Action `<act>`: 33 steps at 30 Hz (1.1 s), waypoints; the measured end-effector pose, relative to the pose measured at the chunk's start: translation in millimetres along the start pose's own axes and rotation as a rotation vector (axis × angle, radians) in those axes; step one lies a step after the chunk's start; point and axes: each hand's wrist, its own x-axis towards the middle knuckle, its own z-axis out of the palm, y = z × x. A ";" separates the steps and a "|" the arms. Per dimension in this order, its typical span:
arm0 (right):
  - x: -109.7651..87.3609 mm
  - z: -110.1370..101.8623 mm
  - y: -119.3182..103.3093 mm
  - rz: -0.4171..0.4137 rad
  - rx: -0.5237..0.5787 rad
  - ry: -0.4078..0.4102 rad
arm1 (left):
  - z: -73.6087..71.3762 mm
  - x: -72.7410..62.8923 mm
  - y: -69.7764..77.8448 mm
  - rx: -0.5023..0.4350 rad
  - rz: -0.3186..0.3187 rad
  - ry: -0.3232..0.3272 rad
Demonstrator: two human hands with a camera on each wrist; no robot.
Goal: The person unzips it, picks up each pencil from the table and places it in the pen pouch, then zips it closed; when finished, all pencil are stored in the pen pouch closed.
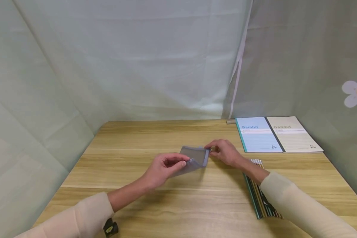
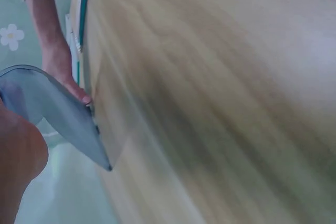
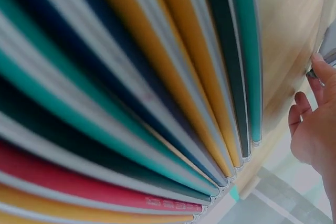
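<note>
A small grey mesh pouch [image 1: 193, 153] with a bluish-grey edge is held just over the middle of the wooden table. My left hand [image 1: 162, 169] pinches its near edge between thumb and fingers. At the far right corner, my right hand [image 1: 225, 153] pinches the pouch's edge [image 1: 206, 158] between thumb and forefinger. The left wrist view shows the pouch [image 2: 68, 114] bowed outward, its mouth parted. Under my right forearm lies a row of striped pencils [image 1: 257, 195]; the right wrist view shows green, yellow, blue and red pencils [image 3: 157, 77] close up.
Two notebooks [image 1: 260, 140] lie side by side at the table's back right. A short brownish roll [image 1: 230, 122] sits by their left corner. Pale curtains [image 1: 151, 66] hang behind and beside the wooden table [image 1: 122, 158].
</note>
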 end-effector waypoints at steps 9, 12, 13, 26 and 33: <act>-4.4 -2.9 -2.8 -0.029 0.022 0.050 | -14.6 3.9 9.3 -0.007 0.112 0.093; -6.6 -6.0 -4.2 -0.050 0.032 0.067 | -20.1 4.3 12.2 0.002 0.137 0.123; -7.6 -7.0 -4.4 -0.059 0.032 0.072 | -21.9 4.4 12.9 0.005 0.145 0.130; -22.3 -17.0 -8.7 -0.070 0.057 0.149 | -44.9 4.4 20.0 -0.003 0.181 0.255; -30.7 -24.0 -21.9 -0.028 0.146 0.166 | -56.1 2.4 18.6 0.066 0.181 0.324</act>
